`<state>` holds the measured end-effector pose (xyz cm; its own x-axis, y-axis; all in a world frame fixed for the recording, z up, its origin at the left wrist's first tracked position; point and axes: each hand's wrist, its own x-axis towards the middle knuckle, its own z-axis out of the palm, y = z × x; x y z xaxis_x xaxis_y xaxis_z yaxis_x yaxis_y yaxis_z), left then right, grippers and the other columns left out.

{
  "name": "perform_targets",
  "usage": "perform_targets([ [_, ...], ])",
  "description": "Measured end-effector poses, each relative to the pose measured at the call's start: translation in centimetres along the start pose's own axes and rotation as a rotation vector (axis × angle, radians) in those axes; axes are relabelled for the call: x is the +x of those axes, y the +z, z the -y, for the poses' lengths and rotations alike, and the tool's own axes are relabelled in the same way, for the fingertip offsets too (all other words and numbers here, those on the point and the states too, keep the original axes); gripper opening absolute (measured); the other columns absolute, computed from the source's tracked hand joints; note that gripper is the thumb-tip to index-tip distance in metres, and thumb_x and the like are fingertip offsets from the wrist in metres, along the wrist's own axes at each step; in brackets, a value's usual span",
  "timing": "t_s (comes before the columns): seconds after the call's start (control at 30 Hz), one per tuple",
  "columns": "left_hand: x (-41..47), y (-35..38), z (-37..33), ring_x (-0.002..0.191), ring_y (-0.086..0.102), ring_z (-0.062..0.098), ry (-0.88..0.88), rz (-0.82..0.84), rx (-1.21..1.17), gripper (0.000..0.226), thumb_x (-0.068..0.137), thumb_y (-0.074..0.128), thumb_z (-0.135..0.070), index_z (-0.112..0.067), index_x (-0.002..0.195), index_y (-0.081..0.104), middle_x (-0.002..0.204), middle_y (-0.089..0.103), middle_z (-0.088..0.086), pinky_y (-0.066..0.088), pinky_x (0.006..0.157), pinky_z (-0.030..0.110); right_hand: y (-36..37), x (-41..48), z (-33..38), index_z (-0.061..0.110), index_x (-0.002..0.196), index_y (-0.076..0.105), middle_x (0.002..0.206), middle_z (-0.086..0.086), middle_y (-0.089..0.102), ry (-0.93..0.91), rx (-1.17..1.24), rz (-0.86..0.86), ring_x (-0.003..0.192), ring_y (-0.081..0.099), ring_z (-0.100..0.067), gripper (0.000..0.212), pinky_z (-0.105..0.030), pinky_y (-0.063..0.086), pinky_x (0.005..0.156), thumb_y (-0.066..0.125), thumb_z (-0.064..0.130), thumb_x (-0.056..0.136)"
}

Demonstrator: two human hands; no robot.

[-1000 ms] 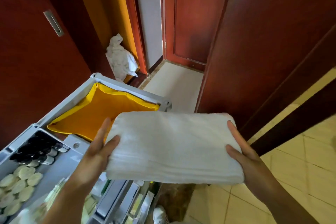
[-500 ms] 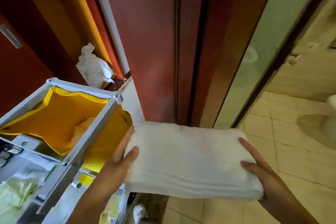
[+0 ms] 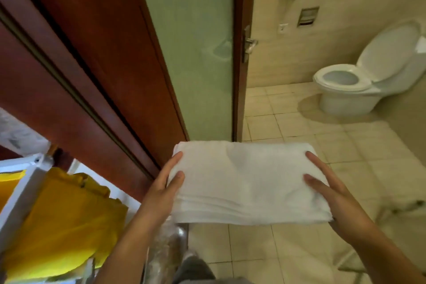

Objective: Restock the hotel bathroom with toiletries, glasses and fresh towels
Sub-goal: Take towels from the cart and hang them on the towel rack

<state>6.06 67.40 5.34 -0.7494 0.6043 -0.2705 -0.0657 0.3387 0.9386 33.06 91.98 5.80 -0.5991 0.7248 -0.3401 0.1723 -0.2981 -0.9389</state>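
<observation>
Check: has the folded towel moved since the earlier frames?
Yes. The folded towel has moved right, away from the yellow-lined cart, toward the bathroom door.

The towel (image 3: 242, 182) has moved from over the cart (image 3: 24, 191) to the open bathroom door (image 3: 189, 41), toilet (image 3: 345, 97) now visible.

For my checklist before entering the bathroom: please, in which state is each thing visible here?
towel: folded, held level between both hands.
left hand: grips the towel's left end, thumb on top.
right hand: grips the towel's right end, thumb on top.
bathroom door: open.
toilet lid: raised.
toilet seat: down.
</observation>
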Motion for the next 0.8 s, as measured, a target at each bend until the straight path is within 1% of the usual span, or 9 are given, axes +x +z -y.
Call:
perform_targets([
  [0.13,3.3,3.8,-1.3,0.139,0.05,0.013,0.032,0.074,0.019,0.042,0.106,0.056,-0.031,-0.066,0.128,0.058,0.154,0.048,-0.019,0.043,0.116,0.044,-3.8,0.6,-0.5,0.064,0.137,0.053,0.142,0.034,0.052,-0.029,-0.074,-0.065,0.134,0.052,-0.003,0.055,-0.046,0.047,0.113,0.071,0.046,0.088],
  [0.27,7.7,8.2,-3.5,0.126,0.061,0.009,0.029,0.168,-0.015,0.042,0.107,0.055,-0.025,-0.063,0.122,0.065,0.144,0.059,-0.015,0.053,0.09,0.027,-6.3,1.6,-0.4,0.065,0.138,0.051,0.133,0.043,0.047,-0.055,-0.051,-0.165,0.122,0.052,0.011,0.056,-0.024,0.05,0.098,0.069,0.047,0.088],
  [0.33,10.2,10.5,-4.4,0.123,0.062,0.01,0.018,0.211,-0.035,0.041,0.108,0.054,-0.025,-0.059,0.125,0.065,0.142,0.06,-0.014,0.054,0.089,0.029,-7.4,2.6,0.0,0.061,0.139,0.052,0.135,0.041,0.046,-0.066,-0.043,-0.231,0.114,0.052,0.023,0.054,-0.009,0.049,0.085,0.069,0.04,0.093],
  [0.37,11.6,11.6,-4.7,0.124,0.061,0.011,0.013,0.229,-0.035,0.04,0.108,0.054,-0.026,-0.059,0.126,0.065,0.143,0.059,-0.013,0.054,0.092,0.033,-8.1,3.3,0.1,0.061,0.14,0.052,0.136,0.041,0.046,-0.068,-0.05,-0.269,0.112,0.05,0.025,0.054,-0.007,0.047,0.085,0.069,0.038,0.094],
  [0.47,16.0,15.1,-5.9,0.129,0.055,0.015,0.004,0.283,0.008,0.037,0.107,0.054,-0.032,-0.063,0.126,0.063,0.148,0.053,-0.014,0.05,0.106,0.046,-10.0,5.7,0.5,0.062,0.138,0.053,0.138,0.04,0.047,-0.053,-0.037,-0.367,0.123,0.049,0.013,0.055,-0.022,0.046,0.099,0.072,0.041,0.091],
  [0.6,22.0,19.8,-8.4,0.127,0.06,0.014,-0.029,0.402,-0.003,0.04,0.108,0.052,-0.029,-0.062,0.127,0.062,0.145,0.058,-0.015,0.05,0.109,0.048,-12.2,9.5,2.1,0.06,0.134,0.059,0.128,0.039,0.056,-0.044,0.022,-0.523,0.116,0.06,0.007,0.049,-0.019,0.055,0.085,0.072,0.038,0.092],
  [0.67,25.0,22.1,-10.0,0.126,0.06,0.01,-0.038,0.469,-0.009,0.039,0.109,0.052,-0.029,-0.061,0.128,0.062,0.139,0.06,-0.022,0.051,0.108,0.044,-13.0,11.4,3.0,0.059,0.132,0.061,0.132,0.032,0.059,-0.045,0.074,-0.586,0.117,0.064,0.001,0.045,-0.027,0.058,0.091,0.071,0.037,0.094],
  [0.73,27.7,24.1,-11.7,0.123,0.06,0.004,-0.039,0.517,-0.025,0.038,0.109,0.052,-0.027,-0.058,0.129,0.063,0.134,0.06,-0.025,0.052,0.1,0.032,-13.6,12.9,3.7,0.057,0.133,0.062,0.143,0.02,0.058,-0.033,0.115,-0.636,0.124,0.063,-0.009,0.043,-0.041,0.056,0.102,0.069,0.036,0.096],
  [0.8,30.0,26.2,-13.5,0.118,0.06,-0.004,-0.016,0.552,-0.038,0.038,0.108,0.053,-0.025,-0.054,0.129,0.065,0.133,0.062,-0.025,0.05,0.091,0.022,-14.0,14.1,4.7,0.056,0.133,0.062,0.149,0.013,0.054,-0.034,0.155,-0.692,0.13,0.06,-0.017,0.044,-0.047,0.054,0.105,0.07,0.035,0.095],
])
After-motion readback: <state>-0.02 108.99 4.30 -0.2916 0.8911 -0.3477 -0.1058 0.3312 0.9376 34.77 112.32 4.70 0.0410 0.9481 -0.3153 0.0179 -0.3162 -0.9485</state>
